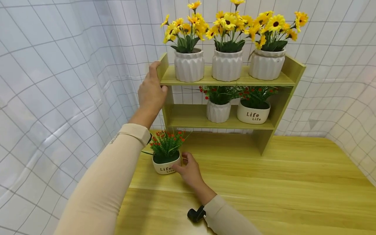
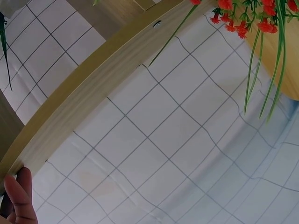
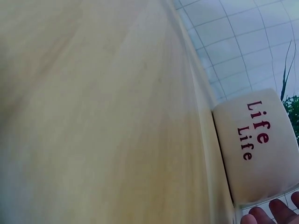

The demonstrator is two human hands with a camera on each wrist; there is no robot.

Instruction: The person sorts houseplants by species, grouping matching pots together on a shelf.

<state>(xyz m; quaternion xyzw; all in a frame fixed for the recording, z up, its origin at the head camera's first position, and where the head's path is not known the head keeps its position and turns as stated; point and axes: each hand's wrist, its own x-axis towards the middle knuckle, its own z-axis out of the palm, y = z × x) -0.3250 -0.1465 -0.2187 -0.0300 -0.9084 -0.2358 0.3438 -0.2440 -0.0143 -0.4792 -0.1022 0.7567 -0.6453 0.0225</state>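
Observation:
My left hand grips the upper left side panel of a wooden shelf, with the thumb at the front edge below the top board; in the left wrist view its fingers lie against the panel. On the table, by the shelf's lower left, an oval white pot lettered "Life" stands upright with red-flowered greenery. My right hand is at the pot's right end, thumb overlapping its front, other fingers loosely bent beside it. A narrow gap shows between pot and fingers in the right wrist view.
Three ribbed white pots of yellow flowers stand on the top board. On the middle board are a ribbed pot and another "Life" pot, both with red flowers. A grid-patterned curtain hangs around the wooden table.

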